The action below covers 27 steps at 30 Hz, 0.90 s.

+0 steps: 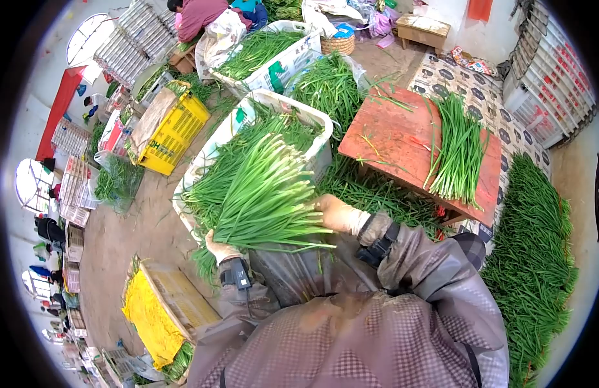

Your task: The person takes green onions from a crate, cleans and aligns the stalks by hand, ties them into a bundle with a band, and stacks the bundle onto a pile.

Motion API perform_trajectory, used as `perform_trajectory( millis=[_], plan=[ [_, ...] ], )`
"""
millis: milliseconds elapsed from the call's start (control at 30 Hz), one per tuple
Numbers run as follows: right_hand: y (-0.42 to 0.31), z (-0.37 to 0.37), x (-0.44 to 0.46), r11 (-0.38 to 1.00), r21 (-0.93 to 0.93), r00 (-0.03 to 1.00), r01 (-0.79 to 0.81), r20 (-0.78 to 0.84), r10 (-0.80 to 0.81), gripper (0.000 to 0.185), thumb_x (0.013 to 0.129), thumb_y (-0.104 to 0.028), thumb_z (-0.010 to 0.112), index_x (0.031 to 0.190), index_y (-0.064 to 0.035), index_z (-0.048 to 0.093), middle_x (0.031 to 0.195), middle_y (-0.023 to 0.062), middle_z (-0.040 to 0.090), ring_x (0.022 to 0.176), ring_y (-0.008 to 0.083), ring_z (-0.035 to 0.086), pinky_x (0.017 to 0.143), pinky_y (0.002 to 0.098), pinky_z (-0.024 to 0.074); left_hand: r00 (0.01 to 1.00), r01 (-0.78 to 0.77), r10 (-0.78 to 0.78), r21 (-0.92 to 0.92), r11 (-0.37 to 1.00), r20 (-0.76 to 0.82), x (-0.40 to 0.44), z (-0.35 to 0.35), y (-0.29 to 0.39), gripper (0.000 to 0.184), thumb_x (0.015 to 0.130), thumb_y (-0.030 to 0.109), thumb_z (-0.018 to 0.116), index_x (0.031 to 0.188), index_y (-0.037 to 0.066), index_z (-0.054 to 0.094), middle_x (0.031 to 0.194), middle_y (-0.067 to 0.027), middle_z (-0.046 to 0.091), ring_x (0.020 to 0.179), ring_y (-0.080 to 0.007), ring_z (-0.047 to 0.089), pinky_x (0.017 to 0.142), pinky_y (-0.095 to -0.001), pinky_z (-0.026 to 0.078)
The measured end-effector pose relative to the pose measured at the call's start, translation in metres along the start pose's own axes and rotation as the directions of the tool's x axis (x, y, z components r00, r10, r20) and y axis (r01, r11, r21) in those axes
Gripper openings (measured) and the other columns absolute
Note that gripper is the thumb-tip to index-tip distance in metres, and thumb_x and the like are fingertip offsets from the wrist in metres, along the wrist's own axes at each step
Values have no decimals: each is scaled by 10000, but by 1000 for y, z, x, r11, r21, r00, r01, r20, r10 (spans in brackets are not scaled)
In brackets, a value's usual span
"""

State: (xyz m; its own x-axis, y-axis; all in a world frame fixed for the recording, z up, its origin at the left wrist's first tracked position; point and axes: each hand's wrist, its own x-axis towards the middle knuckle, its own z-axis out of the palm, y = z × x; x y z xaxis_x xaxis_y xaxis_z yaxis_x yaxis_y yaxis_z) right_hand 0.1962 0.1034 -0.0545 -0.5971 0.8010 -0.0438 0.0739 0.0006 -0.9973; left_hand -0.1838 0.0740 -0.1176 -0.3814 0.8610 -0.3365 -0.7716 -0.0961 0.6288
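A large fanned bunch of chives (264, 187) lies across my lap and the edge of the crate, its pale root ends toward the right. My left hand (222, 247), in a light glove, grips the leafy side from below, its fingers partly hidden by the leaves. At the root ends, my gloved right hand (340, 215) closes on the stalks, with its fingertips partly covered. Behind the bunch stands a white plastic crate (273, 97) full of loose chives.
A red wooden table (390, 132) on my right bears another bunch of chives (460, 149). Many chives (532, 265) cover the floor at far right. A yellow crate (177, 129) and a yellow cloth (149, 317) are on the left. A person (201, 18) works at the back.
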Motion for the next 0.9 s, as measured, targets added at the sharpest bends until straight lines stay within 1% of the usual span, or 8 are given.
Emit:
perform_trajectory(
  millis=[267,333,367,400,467,533,867,900],
  plan=[
    [-28,-50,-48,934,272,929,-230,-225,294,195,905,-173,570,872,-13,676,777,20,670,701,108,586,665,255,494,998,-12,9,-52,999,-55,2,4,-1,450,777,318,586,1086,-9,608,1093,-181,656,975,-362,621,889,-507,498],
    [-2,-90,-59,899,-339,943,-276,-279,184,206,849,-208,589,873,-31,690,784,82,692,740,231,648,686,351,519,997,-14,9,-69,998,-74,5,0,-1,432,783,318,579,1067,-7,613,1081,-176,661,970,-357,622,887,-504,497],
    [5,-97,-65,454,-806,921,-381,-376,105,243,823,-253,587,893,-54,707,860,119,698,846,320,670,740,410,529,997,-18,13,-68,997,-74,4,0,-1,428,782,317,579,1060,-6,616,1078,-175,662,968,-358,622,885,-504,498],
    [-2,-100,-68,110,-891,879,-440,-403,255,281,821,-282,582,943,-60,703,968,134,693,952,336,660,784,434,531,997,-22,17,-69,997,-72,2,2,0,424,780,317,578,1052,-5,618,1075,-174,663,967,-358,623,883,-504,499],
    [-10,-92,-72,376,-863,941,-338,-319,113,370,829,-329,603,1057,-52,691,1100,154,676,1034,340,636,863,420,520,999,-22,19,-73,997,-40,6,-1,-3,417,777,315,578,1043,-3,622,1072,-174,664,964,-358,624,880,-504,500],
    [-31,-71,-53,930,-294,976,-219,-50,214,512,900,-424,607,1243,-45,629,1202,173,657,1119,267,619,974,335,455,1000,-15,16,-70,997,12,16,-16,-3,413,774,311,579,1040,-2,625,1072,-177,664,960,-357,625,879,-505,501],
    [-45,-45,-27,976,214,898,-42,-420,131,159,813,-132,671,852,10,732,735,78,691,672,108,603,640,280,486,994,-68,64,-46,997,-92,-2,2,0,455,761,311,594,1082,-11,606,1090,-186,655,969,-362,622,876,-510,499],
    [-40,-65,-32,977,-22,904,-212,-385,187,164,813,-141,670,846,7,733,737,82,698,664,124,609,650,293,496,990,-70,64,-44,997,-129,-1,3,-1,451,765,311,590,1080,-11,607,1090,-187,655,968,-364,622,877,-511,499]
  ],
)
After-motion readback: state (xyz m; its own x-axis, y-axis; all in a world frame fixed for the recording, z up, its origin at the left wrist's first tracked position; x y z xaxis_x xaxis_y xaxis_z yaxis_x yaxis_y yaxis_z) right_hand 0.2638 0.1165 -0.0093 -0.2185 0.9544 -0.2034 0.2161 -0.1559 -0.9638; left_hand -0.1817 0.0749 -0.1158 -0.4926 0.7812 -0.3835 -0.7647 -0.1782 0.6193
